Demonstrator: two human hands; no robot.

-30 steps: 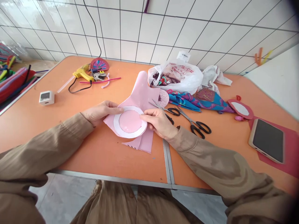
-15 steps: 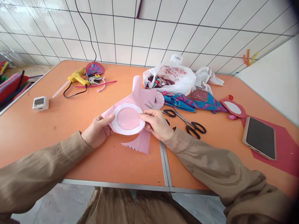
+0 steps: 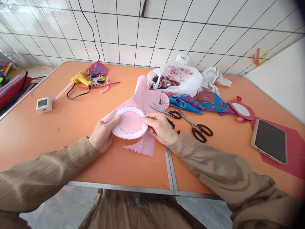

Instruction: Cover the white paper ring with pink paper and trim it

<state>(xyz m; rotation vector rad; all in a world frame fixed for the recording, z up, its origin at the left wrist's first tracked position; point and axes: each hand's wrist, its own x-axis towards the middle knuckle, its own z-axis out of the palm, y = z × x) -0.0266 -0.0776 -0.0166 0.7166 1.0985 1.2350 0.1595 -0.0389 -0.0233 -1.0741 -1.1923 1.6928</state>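
Observation:
A white paper ring (image 3: 130, 109) lies against pink sheet material, which shows through its round hole. My left hand (image 3: 102, 132) grips the ring's left edge together with the pink layer, thumb on top. On the opposite edge, my right hand (image 3: 164, 131) pinches the ring between thumb and fingers. Behind the ring, a larger irregular pink sheet (image 3: 146, 98) spreads over the table, with a cut pointed corner (image 3: 134, 147) below. Black-handled scissors (image 3: 175, 114) rest just beyond my right hand, partly over the sheet. A second pair of scissors (image 3: 201, 132) lies to the right.
A yellow glue gun (image 3: 81, 77) with a cord, keys (image 3: 98, 80) and a small white cube (image 3: 44, 104) are at left. Behind stand a white plastic bag (image 3: 188, 78) and blue patterned cloth (image 3: 188, 103). A phone (image 3: 270, 140) lies on red sheet material (image 3: 295, 152) at right.
The view has shifted slightly. My left hand has moved a little further over the ring's left edge; both hands keep their hold, and the other things stay put.

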